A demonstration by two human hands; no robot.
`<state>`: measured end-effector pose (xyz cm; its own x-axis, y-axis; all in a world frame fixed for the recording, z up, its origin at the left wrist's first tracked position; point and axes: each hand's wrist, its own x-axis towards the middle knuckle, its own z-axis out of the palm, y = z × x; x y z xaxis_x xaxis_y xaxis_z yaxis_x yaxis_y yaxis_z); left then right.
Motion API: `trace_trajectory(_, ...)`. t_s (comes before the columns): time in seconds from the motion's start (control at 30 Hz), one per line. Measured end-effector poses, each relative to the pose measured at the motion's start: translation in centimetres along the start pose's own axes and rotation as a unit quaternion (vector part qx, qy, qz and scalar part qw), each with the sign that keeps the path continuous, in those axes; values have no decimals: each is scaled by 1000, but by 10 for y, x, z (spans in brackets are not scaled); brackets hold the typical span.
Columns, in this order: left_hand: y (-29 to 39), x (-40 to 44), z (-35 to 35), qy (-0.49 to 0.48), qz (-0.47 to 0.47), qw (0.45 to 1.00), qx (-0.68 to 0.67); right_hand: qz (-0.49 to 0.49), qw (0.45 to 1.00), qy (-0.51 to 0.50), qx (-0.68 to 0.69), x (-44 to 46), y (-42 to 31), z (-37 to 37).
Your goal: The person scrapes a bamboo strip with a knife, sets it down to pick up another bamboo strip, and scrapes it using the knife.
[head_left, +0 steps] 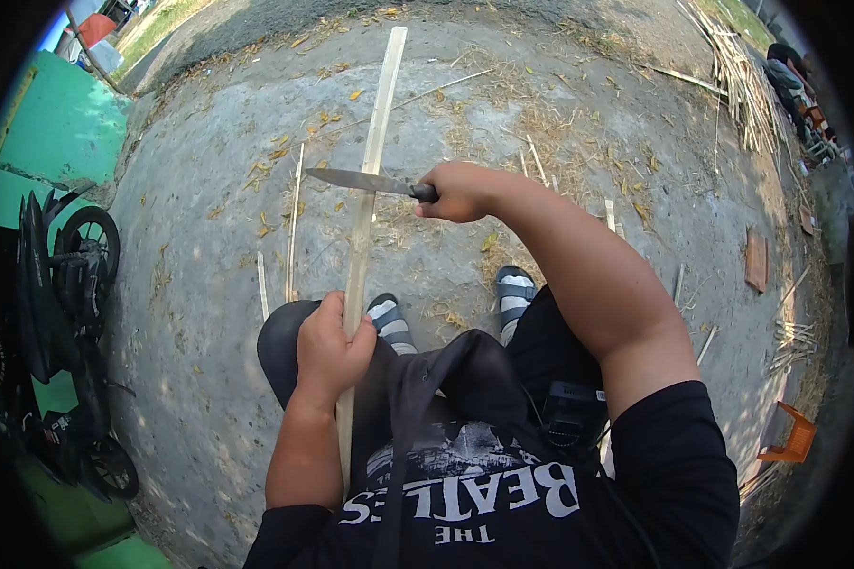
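A long pale strip of split bamboo or wood runs from beside my body out over the ground in front. My left hand is closed around its near part, above my left knee. In my right hand is the dark handle of a knife. The blade points left and lies across the strip, well beyond my left hand; whether its edge cuts into the strip I cannot tell. My right arm is stretched forward with the elbow out to the side.
Thin strips and dry leaves lie scattered on the concrete ground. A motorbike stands at the left by a green wall. Far right are a pile of strips, an orange plastic object and a brown block.
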<state>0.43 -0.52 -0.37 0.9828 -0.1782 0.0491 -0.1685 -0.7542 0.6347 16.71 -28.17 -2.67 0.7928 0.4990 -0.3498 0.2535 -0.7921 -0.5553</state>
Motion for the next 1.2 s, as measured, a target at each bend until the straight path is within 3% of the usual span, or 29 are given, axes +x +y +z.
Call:
trace_trajectory(0.1, 1, 0, 1, -3, 2, 1000, 10, -94, 993, -13, -70, -8, -32, 16)
trace_trajectory(0.13, 1, 0, 0, -2, 4, 1000, 7, -107, 993, -12, -39, -6, -31, 22)
trace_trajectory(0.23, 2, -2, -3, 1, 4, 1000, -20, -63, 996, -29, -55, -2, -23, 5)
trace_trajectory(0.3, 3, -2, -3, 5, 8, 1000, -27, 2, 998, 63, -6, 3, 3, 0)
trace_trajectory(0.37, 4, -2, -3, 4, 14, 1000, -16, 86, 993, 68, 35, 0, 14, -12)
trace_trajectory(0.47, 4, 0, -1, -4, 10, 1000, -2, 63, 997, 28, 32, -3, 10, -5)
trace_trajectory(0.57, 5, 1, 1, -3, 21, 1000, 12, -52, 998, 2, -19, -11, -22, 7)
trace_trajectory(0.67, 7, 0, -2, -19, -2, 1000, 12, -92, 995, -21, -24, -12, -42, 15)
trace_trajectory(0.9, 4, -1, -2, -5, 19, 1000, 8, -13, 999, 35, -33, -3, -14, -2)
trace_trajectory(1.0, 5, 0, 1, -10, 8, 1000, 10, -10, 999, 44, 14, -7, -19, 6)
trace_trajectory(1.13, 7, 0, -1, -9, 15, 1000, 13, -83, 993, 24, -75, -14, -35, 11)
trace_trajectory(1.2, 6, -2, -2, -7, 14, 1000, 11, -50, 996, 27, -69, -11, -33, 4)
